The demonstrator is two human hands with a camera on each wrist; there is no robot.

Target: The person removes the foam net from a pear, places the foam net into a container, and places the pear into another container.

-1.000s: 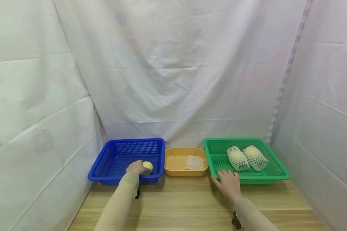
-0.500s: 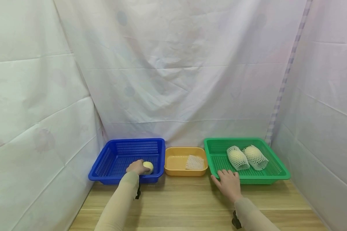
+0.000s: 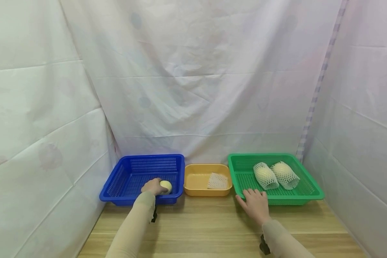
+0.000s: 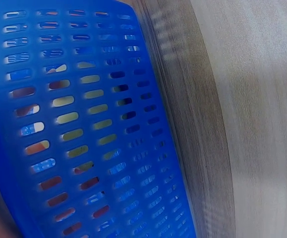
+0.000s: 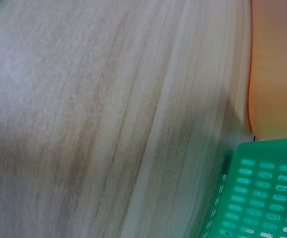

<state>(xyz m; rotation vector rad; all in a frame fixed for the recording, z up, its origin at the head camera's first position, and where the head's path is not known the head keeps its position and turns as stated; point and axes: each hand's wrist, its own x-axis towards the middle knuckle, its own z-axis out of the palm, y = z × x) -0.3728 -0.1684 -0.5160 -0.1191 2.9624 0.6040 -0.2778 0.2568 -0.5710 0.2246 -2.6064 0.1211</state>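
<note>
My left hand (image 3: 152, 186) reaches over the front rim of the blue basket (image 3: 115, 199) and holds a pale yellow round fruit (image 3: 166, 186) low inside it. Thumb and fruit show in the head view; the other fingers are mostly hidden. Through the slots of the basket wall (image 4: 96, 144), the left wrist view gives glimpses of fruit and fingers. My right hand (image 3: 256, 205) rests on the front rim of the green basket (image 3: 306, 197), fingers loosely spread. Two similar fruits, a left one (image 3: 265, 175) and a right one (image 3: 284, 174), lie there in white foam nets.
Between the baskets stands a small orange-yellow tray (image 3: 193, 192) with a flat white foam net (image 3: 217, 181) in it. All three containers sit on a wood-grain table (image 3: 209, 225). White cloth (image 3: 200, 104) hangs behind and along both sides.
Both hands stay practically where they were, the left on the fruit and the right at the green rim. Only a tiny shift of the whole head view shows.
</note>
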